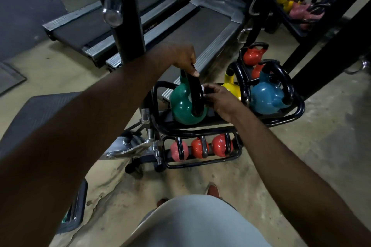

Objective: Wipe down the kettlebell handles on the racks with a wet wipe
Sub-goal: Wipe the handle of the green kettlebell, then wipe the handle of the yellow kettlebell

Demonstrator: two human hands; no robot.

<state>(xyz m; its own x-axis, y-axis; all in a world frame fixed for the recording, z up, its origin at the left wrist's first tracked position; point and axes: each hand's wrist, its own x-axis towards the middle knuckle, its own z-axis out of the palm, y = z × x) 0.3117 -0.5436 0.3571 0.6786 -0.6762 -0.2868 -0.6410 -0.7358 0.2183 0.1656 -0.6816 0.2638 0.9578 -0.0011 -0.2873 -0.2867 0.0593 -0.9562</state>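
A green kettlebell (pixel 181 104) with a black handle (pixel 195 94) stands on the upper shelf of a black rack (pixel 200 130). My left hand (pixel 184 58) grips the top of that handle. My right hand (pixel 217 97) presses a white wet wipe (pixel 202 88) against the handle's right side; only a small corner of the wipe shows. A yellow kettlebell (pixel 230 86) and a blue kettlebell (pixel 265 96) stand to the right on the same shelf, with red ones (pixel 253 56) behind. The lower shelf holds a pink kettlebell (pixel 176 151) and two red ones (pixel 219 145).
Two treadmills (pixel 180 28) lie behind the rack. A black upright post (pixel 128 16) rises at the left. A mirror (pixel 297 4) at the top right reflects more kettlebells. A dark bench pad (pixel 34 114) is at my left; my shoes (pixel 212 190) stand on the concrete floor.
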